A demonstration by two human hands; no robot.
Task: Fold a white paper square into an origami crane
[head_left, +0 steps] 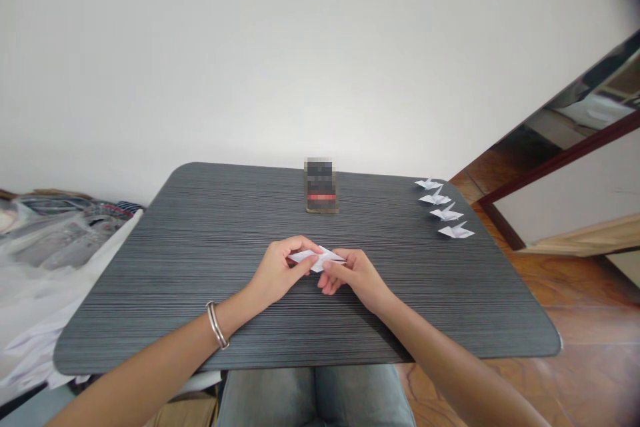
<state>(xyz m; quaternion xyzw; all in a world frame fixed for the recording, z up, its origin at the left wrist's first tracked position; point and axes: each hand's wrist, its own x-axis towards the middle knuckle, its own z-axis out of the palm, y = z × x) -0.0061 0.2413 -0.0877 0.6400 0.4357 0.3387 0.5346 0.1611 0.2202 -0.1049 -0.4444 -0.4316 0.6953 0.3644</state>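
- Left hand (280, 270): fingers clamped on the left part of a folded white paper (317, 265).
- Right hand (357, 273): fingers clamped on its right part, over the tabletop (200, 233).
- Four paper birds (456, 231) line the right side.
- Phone (321, 185) near the wall (320, 47).

One view, from my head. Faces forward and tipped down, looking over the table (215, 227) at the wall (320, 53) beyond. Fairly near: my left hand (276, 272) and right hand (361, 278) sit below centre, wall across the top, my lap (335, 393) at the bottom edge.
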